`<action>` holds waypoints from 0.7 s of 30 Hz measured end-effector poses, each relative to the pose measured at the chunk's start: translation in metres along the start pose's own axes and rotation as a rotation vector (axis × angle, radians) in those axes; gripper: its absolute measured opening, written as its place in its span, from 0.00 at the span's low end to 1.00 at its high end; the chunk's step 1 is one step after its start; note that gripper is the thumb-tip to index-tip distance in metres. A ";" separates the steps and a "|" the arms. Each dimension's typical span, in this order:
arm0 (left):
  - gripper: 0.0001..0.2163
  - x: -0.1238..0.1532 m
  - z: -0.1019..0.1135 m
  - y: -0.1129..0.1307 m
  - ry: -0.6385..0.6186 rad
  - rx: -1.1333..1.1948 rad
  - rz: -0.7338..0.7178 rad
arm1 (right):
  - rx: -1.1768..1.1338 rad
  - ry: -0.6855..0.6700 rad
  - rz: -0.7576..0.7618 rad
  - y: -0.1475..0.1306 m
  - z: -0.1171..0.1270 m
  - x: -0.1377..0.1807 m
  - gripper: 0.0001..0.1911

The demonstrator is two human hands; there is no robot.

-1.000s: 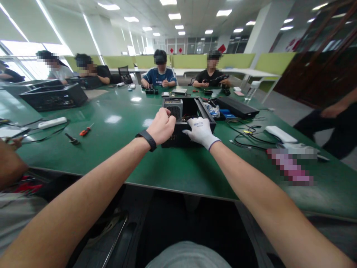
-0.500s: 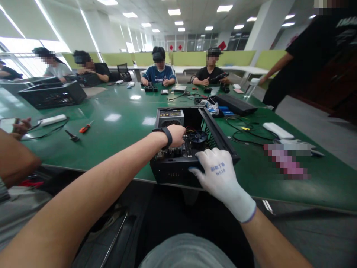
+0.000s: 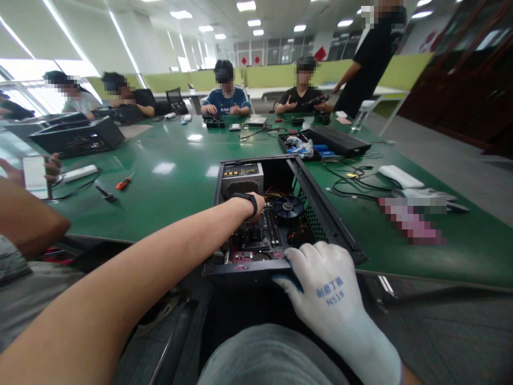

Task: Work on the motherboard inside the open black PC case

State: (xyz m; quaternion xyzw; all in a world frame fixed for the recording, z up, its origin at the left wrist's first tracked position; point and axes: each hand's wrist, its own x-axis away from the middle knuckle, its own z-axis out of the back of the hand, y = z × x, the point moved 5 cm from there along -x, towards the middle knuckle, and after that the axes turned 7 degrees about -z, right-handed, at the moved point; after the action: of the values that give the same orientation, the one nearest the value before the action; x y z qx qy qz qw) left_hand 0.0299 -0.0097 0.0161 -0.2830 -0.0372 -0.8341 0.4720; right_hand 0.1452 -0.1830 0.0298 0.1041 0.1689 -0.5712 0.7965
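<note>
An open black computer case [image 3: 323, 216] lies on the green table [image 3: 172, 184], its near end hanging over the table's front edge. Inside it I see a grey power supply [image 3: 240, 179], a round cooler fan [image 3: 289, 206] and the motherboard [image 3: 256, 240]. My bare left hand [image 3: 258, 203], with a black wristband, reaches into the case beside the power supply; its fingers are hidden. My right hand [image 3: 324, 280], in a white glove, grips the near edge of the case with the fingers curled under the rim.
An orange-handled screwdriver [image 3: 124, 182], a black tool [image 3: 105, 193] and a white power strip [image 3: 78, 172] lie to the left. Black cables [image 3: 352, 184] lie to the right. Another person's hand holds a phone [image 3: 35, 176] at far left. Several people sit across the table.
The case has slid toward me, from mid-table to overhanging the front edge. Both my hands came back with it. A standing person has walked across the right background.
</note>
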 end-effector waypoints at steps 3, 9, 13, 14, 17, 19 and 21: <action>0.27 -0.015 -0.010 -0.012 0.030 0.038 0.051 | -0.008 0.020 0.005 0.000 0.002 0.000 0.15; 0.31 -0.028 -0.020 -0.019 0.036 0.026 0.057 | -0.009 0.052 0.025 0.000 0.003 0.000 0.16; 0.32 -0.031 -0.025 -0.020 0.004 0.004 0.058 | 0.008 0.052 0.029 -0.001 0.001 0.000 0.16; 0.32 -0.032 -0.025 -0.020 0.003 0.005 0.055 | 0.011 0.048 0.028 -0.001 0.001 0.000 0.16; 0.32 -0.032 -0.026 -0.020 0.011 0.016 0.049 | 0.011 0.030 0.022 -0.001 0.001 -0.001 0.16; 0.31 -0.032 -0.027 -0.020 0.012 0.017 0.047 | 0.007 0.019 0.019 -0.001 0.001 -0.001 0.16; 0.31 -0.033 -0.027 -0.021 0.014 0.012 0.041 | 0.002 0.009 0.017 -0.001 0.001 0.000 0.15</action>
State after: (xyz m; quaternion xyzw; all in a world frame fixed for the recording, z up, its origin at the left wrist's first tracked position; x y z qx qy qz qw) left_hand 0.0143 0.0183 -0.0195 -0.2750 -0.0329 -0.8260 0.4909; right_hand 0.1446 -0.1834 0.0312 0.1090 0.1708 -0.5642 0.8004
